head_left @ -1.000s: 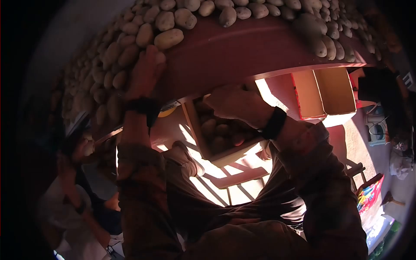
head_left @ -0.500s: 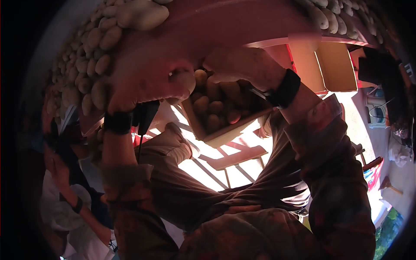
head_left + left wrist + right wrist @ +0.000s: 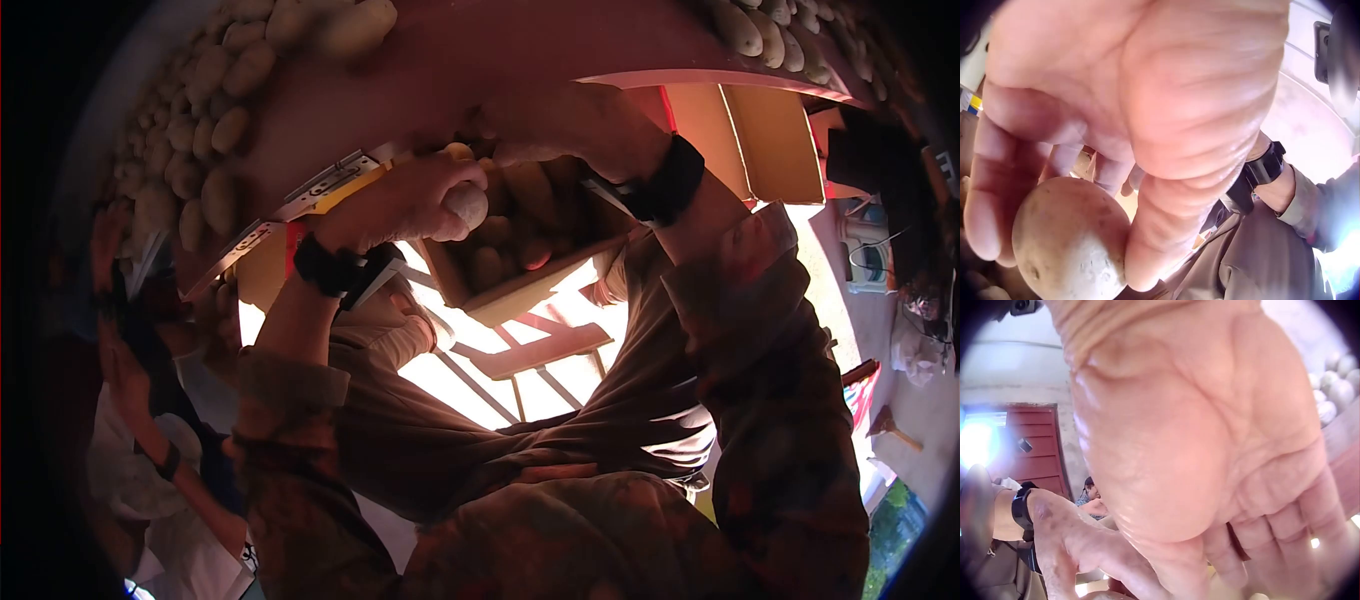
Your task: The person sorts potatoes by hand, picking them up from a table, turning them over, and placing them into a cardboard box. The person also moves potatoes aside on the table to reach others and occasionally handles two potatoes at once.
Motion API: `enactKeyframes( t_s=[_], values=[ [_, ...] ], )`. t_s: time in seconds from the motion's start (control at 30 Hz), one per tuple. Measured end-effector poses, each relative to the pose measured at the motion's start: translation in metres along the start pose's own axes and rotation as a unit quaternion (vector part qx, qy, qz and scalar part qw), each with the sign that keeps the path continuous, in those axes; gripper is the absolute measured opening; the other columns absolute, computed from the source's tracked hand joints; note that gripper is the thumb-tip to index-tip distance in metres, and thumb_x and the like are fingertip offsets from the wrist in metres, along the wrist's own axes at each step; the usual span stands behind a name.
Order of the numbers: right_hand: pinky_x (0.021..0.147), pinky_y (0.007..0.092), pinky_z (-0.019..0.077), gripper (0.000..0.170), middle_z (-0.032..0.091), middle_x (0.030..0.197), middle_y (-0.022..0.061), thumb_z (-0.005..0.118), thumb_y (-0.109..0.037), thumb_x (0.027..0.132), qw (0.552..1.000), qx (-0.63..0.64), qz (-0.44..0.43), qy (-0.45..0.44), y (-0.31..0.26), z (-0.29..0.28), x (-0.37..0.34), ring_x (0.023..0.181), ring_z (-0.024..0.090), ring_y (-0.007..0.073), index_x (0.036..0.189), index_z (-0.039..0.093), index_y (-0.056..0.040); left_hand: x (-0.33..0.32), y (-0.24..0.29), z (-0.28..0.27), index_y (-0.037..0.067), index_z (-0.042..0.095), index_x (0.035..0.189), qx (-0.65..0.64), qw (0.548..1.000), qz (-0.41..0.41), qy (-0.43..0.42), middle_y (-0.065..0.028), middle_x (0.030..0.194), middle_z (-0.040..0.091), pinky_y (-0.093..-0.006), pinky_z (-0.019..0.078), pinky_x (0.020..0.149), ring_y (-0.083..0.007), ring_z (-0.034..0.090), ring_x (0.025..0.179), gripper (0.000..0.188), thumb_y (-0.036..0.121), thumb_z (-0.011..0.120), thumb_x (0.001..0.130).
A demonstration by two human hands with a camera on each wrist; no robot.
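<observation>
A pale, rounded potato [image 3: 465, 205] is gripped by my left hand [image 3: 405, 205] over the near left part of a box [image 3: 510, 297] that holds several potatoes. In the left wrist view, the thumb and fingers of my left hand [image 3: 1147, 94] curve round the potato [image 3: 1072, 240]. My right hand [image 3: 585, 125] is above the far side of the box, beside the table edge. In the right wrist view, the palm of my right hand [image 3: 1197, 444] shows with fingers extended and slightly bent, and nothing visible against it; some fingertips are blurred.
Heaps of potatoes [image 3: 155, 205] lie at the left of the red table [image 3: 450, 70], with more [image 3: 770, 40] at the upper right. An open cardboard box [image 3: 770, 145] stands right of my right hand. Another person's arm [image 3: 145, 420] is at the left, and a low wooden bar [image 3: 550, 352] lies below.
My left hand has moved from the left potato heap toward the box and now grips a potato. My right hand remains above the box, and the view has shifted.
</observation>
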State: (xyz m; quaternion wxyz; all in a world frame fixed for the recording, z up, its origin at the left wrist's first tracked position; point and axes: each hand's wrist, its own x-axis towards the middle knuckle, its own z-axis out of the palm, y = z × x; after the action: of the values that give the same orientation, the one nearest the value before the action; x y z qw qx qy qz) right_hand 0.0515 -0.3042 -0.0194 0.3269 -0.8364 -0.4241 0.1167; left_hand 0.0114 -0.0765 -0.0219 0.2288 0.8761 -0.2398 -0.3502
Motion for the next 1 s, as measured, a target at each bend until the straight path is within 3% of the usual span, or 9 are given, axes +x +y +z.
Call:
enactKeyframes(
  t_s=[0.23, 0.37, 0.53, 0.57, 0.6, 0.77, 0.83, 0.93, 1.0],
  values=[
    [0.078, 0.0316, 0.0493, 0.031, 0.065, 0.097, 0.0058, 0.066, -0.021, 0.084, 0.976, -0.183, 0.084, -0.085, -0.007, 0.005, 0.022, 0.093, 0.063, 0.0198, 0.112, 0.065, -0.0082, 0.018, -0.007, 0.024, 0.003, 0.052, 0.129, -0.096, 0.993, 0.061, 0.04, -0.0153, 0.119, 0.056, -0.0376, 0.0458, 0.092, -0.0266, 0.059, 0.107, 0.057, 0.015, 0.068, 0.076],
    [0.076, 0.0329, 0.0503, 0.027, 0.067, 0.093, 0.0068, 0.065, -0.023, 0.083, 0.995, -0.014, 0.102, -0.002, 0.004, 0.01, 0.011, 0.092, 0.065, 0.0231, 0.106, 0.068, -0.0083, 0.027, 0.006, 0.026, 0.002, 0.05, 0.132, -0.106, 0.994, -0.012, -0.018, -0.0147, 0.116, 0.057, -0.0347, 0.049, 0.085, -0.0218, 0.062, 0.099, 0.052, 0.011, 0.067, 0.083],
    [0.063, 0.0421, 0.0524, 0.017, 0.069, 0.074, 0.0122, 0.068, -0.021, 0.067, 0.98, -0.176, 0.076, -0.049, -0.022, 0.001, 0.017, 0.075, 0.069, 0.0302, 0.071, 0.072, -0.0053, 0.03, 0.01, 0.014, 0.001, 0.057, 0.119, -0.031, 0.996, 0.08, -0.009, -0.0088, 0.094, 0.06, -0.0317, 0.0458, 0.079, -0.0162, 0.058, 0.088, 0.04, 0.021, 0.065, 0.085],
    [0.064, 0.0422, 0.0529, 0.014, 0.069, 0.073, 0.0132, 0.069, -0.02, 0.062, 0.963, -0.191, 0.055, 0.181, -0.013, 0.023, 0.008, 0.074, 0.069, 0.0313, 0.066, 0.072, -0.0072, 0.03, 0.014, 0.012, 0.002, 0.058, 0.116, -0.063, 0.995, 0.073, -0.02, -0.0078, 0.093, 0.06, -0.0322, 0.0462, 0.079, -0.0159, 0.059, 0.087, 0.036, 0.018, 0.064, 0.084],
    [0.063, 0.0428, 0.0529, 0.012, 0.068, 0.07, 0.0119, 0.067, -0.02, 0.061, 0.985, -0.143, 0.092, 0.036, -0.027, 0.001, 0.014, 0.07, 0.069, 0.0315, 0.066, 0.072, -0.0095, 0.028, 0.026, 0.003, 0.002, 0.059, 0.114, -0.088, 0.993, 0.077, -0.03, -0.0086, 0.092, 0.062, -0.0329, 0.047, 0.078, -0.0165, 0.06, 0.088, 0.035, 0.014, 0.066, 0.082],
    [0.068, 0.039, 0.0553, 0.021, 0.07, 0.079, 0.0157, 0.066, -0.018, 0.071, 0.981, -0.132, 0.079, 0.119, -0.005, 0.026, 0.016, 0.078, 0.069, 0.0312, 0.083, 0.075, -0.0038, 0.028, 0.021, 0.003, 0.002, 0.063, 0.109, -0.095, 0.992, 0.086, 0.018, -0.0114, 0.096, 0.068, -0.0342, 0.0516, 0.079, -0.0218, 0.066, 0.088, 0.037, 0.024, 0.07, 0.08],
    [0.091, 0.0491, 0.0468, 0.039, 0.068, 0.101, 0.0185, 0.06, -0.036, 0.086, 0.993, -0.067, 0.077, 0.06, 0.006, 0.033, 0.02, 0.096, 0.064, 0.0363, 0.102, 0.071, -0.0025, 0.033, 0.005, 0.007, 0.005, 0.064, 0.111, -0.011, 0.993, 0.116, 0.035, -0.011, 0.097, 0.069, -0.0343, 0.0518, 0.079, -0.0213, 0.066, 0.089, 0.037, 0.027, 0.069, 0.081],
    [0.087, 0.0471, 0.0494, 0.039, 0.068, 0.1, 0.0193, 0.059, -0.039, 0.087, 0.991, -0.033, 0.029, 0.129, 0.107, 0.125, 0.073, 0.093, 0.065, 0.0352, 0.101, 0.071, -0.0043, 0.026, 0.006, -0.004, 0.006, 0.063, 0.115, 0.024, 0.999, 0.038, -0.027, -0.0123, 0.1, 0.069, -0.0359, 0.0516, 0.082, -0.022, 0.066, 0.091, 0.04, 0.03, 0.067, 0.083],
    [0.084, 0.0453, 0.0506, 0.035, 0.068, 0.099, 0.0187, 0.059, -0.034, 0.088, 0.987, -0.047, 0.004, 0.155, 0.076, 0.093, 0.059, 0.091, 0.065, 0.034, 0.102, 0.07, -0.0037, 0.022, -0.001, -0.007, 0.006, 0.063, 0.115, -0.025, 0.997, 0.068, 0.003, -0.0123, 0.1, 0.069, -0.0376, 0.0511, 0.084, -0.0221, 0.066, 0.091, 0.041, 0.032, 0.066, 0.084]
  ],
)
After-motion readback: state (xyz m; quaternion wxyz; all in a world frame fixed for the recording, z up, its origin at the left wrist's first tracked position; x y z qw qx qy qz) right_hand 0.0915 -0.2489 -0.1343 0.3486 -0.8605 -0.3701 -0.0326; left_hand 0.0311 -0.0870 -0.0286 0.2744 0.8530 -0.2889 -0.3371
